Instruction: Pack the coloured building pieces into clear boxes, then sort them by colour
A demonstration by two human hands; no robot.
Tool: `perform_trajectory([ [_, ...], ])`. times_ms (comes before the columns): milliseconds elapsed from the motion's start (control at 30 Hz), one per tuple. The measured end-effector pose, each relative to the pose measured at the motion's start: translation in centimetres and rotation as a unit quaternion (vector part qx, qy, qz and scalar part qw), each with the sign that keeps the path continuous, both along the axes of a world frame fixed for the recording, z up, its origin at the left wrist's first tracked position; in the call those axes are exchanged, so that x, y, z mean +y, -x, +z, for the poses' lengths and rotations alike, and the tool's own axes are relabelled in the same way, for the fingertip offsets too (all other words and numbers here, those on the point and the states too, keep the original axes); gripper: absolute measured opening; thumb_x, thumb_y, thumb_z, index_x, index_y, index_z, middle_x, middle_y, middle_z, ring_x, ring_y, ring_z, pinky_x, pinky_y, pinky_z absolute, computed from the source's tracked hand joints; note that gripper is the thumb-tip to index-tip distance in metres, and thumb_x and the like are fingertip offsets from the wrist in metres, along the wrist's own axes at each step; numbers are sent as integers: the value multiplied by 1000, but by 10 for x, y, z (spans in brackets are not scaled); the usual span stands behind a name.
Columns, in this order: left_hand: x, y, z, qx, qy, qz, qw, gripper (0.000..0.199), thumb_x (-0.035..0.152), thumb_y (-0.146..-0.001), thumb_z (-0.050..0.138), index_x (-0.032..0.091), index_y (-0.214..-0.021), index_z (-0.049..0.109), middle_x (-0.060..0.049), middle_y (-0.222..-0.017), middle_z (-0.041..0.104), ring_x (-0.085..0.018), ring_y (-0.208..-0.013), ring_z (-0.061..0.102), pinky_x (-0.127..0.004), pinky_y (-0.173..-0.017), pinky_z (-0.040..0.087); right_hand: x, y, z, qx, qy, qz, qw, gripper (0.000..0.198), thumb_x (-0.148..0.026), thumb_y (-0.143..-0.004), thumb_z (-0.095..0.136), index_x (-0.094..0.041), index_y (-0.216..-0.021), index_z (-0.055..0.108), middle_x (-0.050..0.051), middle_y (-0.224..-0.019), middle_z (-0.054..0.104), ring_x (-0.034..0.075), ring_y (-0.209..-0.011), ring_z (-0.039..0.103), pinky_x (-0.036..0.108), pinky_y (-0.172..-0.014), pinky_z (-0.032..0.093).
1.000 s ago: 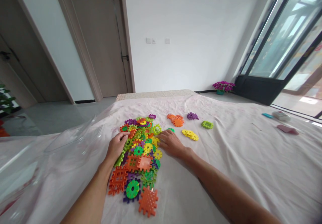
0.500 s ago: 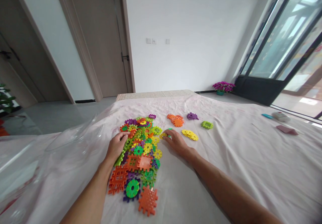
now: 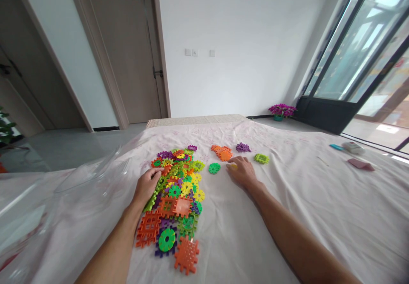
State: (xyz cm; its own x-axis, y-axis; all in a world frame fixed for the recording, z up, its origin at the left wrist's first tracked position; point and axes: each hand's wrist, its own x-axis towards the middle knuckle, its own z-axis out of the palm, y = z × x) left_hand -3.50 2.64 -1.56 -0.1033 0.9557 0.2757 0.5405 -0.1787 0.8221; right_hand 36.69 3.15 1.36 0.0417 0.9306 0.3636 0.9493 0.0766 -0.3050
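A heap of colourful plastic building pieces (image 3: 187, 187), made up of notched discs and toothed squares, lies on the cloth. My left hand (image 3: 147, 186) rests against its left side, fingers loosely bent and fingertips at an orange piece (image 3: 166, 170). To the right of the heap, my right hand (image 3: 244, 171) is low over the cloth with its fingers around a yellow disc (image 3: 234, 166). It hides the spot where the yellow discs lay. A green notched disc (image 3: 214, 168) sits alone between the heap and my right hand.
Beyond my right hand are orange pieces (image 3: 221, 152), purple pieces (image 3: 243, 147) and a light green square piece (image 3: 261, 159). Clear plastic packaging (image 3: 92, 173) lies at left. A pink folded item (image 3: 361, 164) and a whitish object (image 3: 353, 147) lie far right on the cloth.
My right hand has moved right, from the heap's edge to the yellow discs, with a yellow disc in its fingers. The green disc beside the heap is now uncovered. My left hand stays put.
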Motion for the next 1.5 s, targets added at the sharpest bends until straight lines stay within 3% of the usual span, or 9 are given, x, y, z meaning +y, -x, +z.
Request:
perform_trajectory([
  [133, 0, 0, 0, 3, -4, 1, 1000, 36, 43, -82, 49, 23, -103, 70, -2, -110, 71, -23, -106, 63, -32, -96, 44, -2, 0, -2, -16, 27, 38, 999, 21, -35, -81, 59, -24, -95, 71, 7, -105, 64, 23, -100, 51, 34, -84, 36],
  [300, 1, 1, -1, 5, -8, -3, 1000, 36, 43, -81, 50, 22, -103, 70, -2, -109, 72, -23, -104, 63, -32, -96, 44, -2, -1, -2, -31, -34, 18, 999, 17, -19, -79, 57, -22, -89, 71, 9, -104, 64, 26, -103, 49, 39, -90, 34],
  [533, -1, -2, 3, 4, -5, -1, 1000, 36, 42, -82, 49, 21, -103, 70, -3, -108, 72, -23, -105, 63, -31, -95, 44, -21, 53, 6, 52, -25, 260, 964, 10, -23, -83, 60, -23, -86, 70, 4, -89, 66, 19, -89, 56, 31, -82, 40],
  [667, -2, -2, 3, 2, -2, -3, 1000, 35, 42, -83, 49, 22, -103, 69, -3, -110, 71, -22, -106, 62, -32, -96, 43, -39, 84, 13, 37, 17, 316, 948, 20, -41, -74, 74, -24, -83, 70, 2, -86, 65, 19, -86, 55, 31, -78, 40],
  [767, -1, -1, 3, 2, -2, -6, 1000, 35, 42, -83, 49, 22, -104, 69, -3, -110, 71, -22, -106, 62, -32, -96, 43, -49, 96, 17, 8, 33, 315, 948, 30, -42, -65, 79, -23, -84, 67, 2, -86, 64, 19, -85, 54, 30, -76, 39],
  [900, -1, -1, 3, 2, -3, -6, 1000, 35, 42, -82, 50, 22, -103, 69, -3, -109, 71, -23, -106, 62, -32, -95, 43, -53, 103, 16, 5, 47, 302, 952, 28, -36, -63, 79, -21, -79, 62, 1, -81, 63, 17, -80, 54, 29, -70, 37],
  [1133, -1, -2, 3, 4, -4, -5, 1000, 36, 42, -83, 49, 22, -104, 69, -3, -110, 71, -23, -107, 62, -32, -96, 43, -41, 97, 4, 167, 129, 269, 940, 15, -24, -71, 69, -20, -79, 57, -4, -68, 58, 10, -60, 49, 22, -52, 32],
  [1267, -1, -2, 2, 3, -1, 0, 1000, 36, 43, -82, 50, 22, -103, 70, -3, -110, 71, -23, -106, 62, -32, -96, 44, -27, 79, 1, 206, 71, 237, 947, 7, -22, -77, 60, -18, -83, 60, -2, -71, 60, 11, -62, 51, 22, -55, 35],
  [1500, 2, 0, -1, 2, 1, -1, 1000, 37, 43, -81, 50, 22, -104, 70, -3, -110, 71, -23, -106, 63, -32, -97, 44, 0, 28, -2, 182, -32, 91, 979, 19, -29, -84, 49, -20, -87, 66, 1, -78, 67, 15, -70, 58, 26, -64, 41],
])
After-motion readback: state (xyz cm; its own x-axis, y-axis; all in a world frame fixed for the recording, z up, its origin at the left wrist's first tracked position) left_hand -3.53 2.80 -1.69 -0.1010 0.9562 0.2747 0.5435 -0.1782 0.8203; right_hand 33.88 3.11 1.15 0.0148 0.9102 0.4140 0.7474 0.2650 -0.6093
